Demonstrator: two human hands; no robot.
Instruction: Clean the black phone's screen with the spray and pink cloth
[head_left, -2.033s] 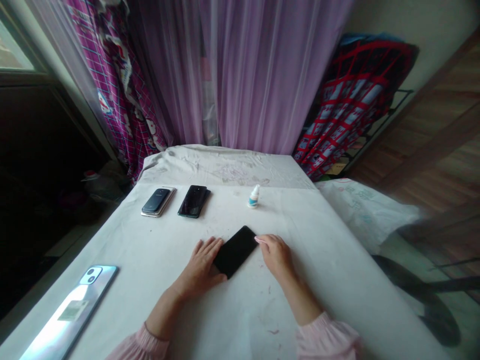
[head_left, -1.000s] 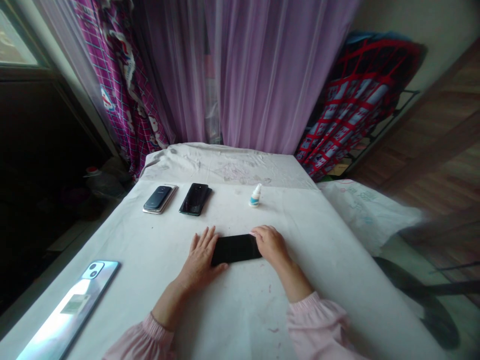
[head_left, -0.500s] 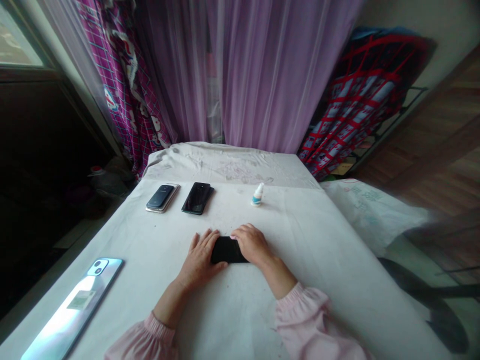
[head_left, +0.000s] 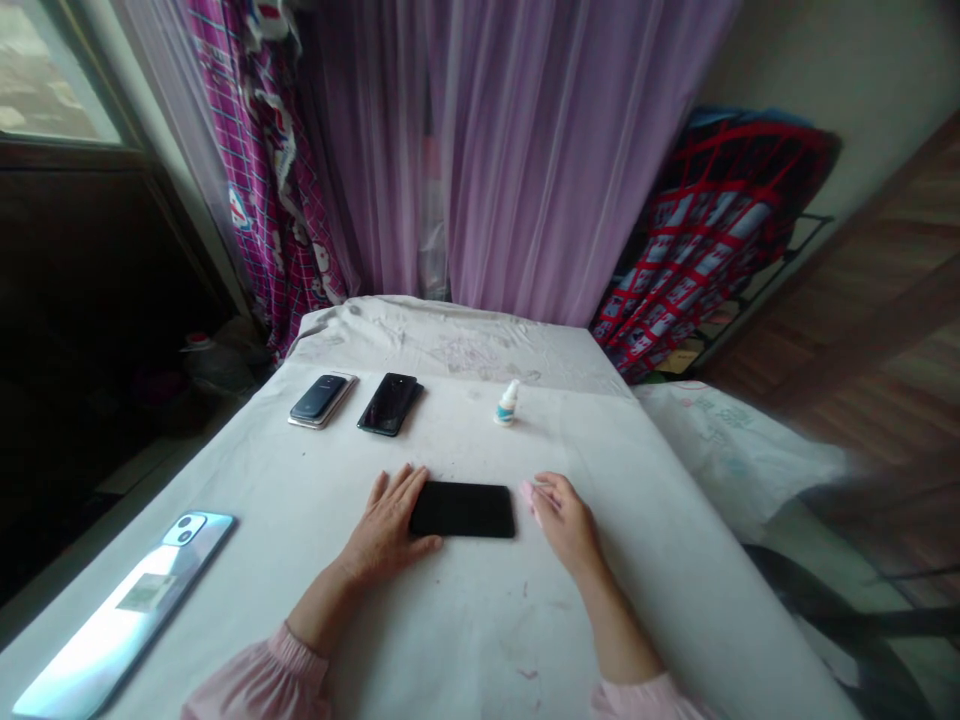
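Note:
A black smartphone [head_left: 463, 510] lies flat and sideways on the white tablecloth, its dark face up. My left hand [head_left: 386, 525] steadies its left end, fingers along the far corner and thumb at the near edge. Just off the phone's right end, my right hand [head_left: 566, 515] pinches a small pink piece [head_left: 529, 493]; what kind of thing it is I cannot make out. Beyond the hands stands a small white dropper bottle [head_left: 507, 403] with a blue label.
Two stacks of phones rest at the back left: a dark blue phone [head_left: 319, 397] on a lighter one, and a black phone [head_left: 388, 404] over another. A large silvery-blue phone [head_left: 124, 630] lies front left. A plastic bag [head_left: 731, 450] hangs by the table's right side.
My right hand has moved right, off the phone, with the pink piece, uncovering the phone's right part. My left hand still holds the left end. The view has shifted slightly.

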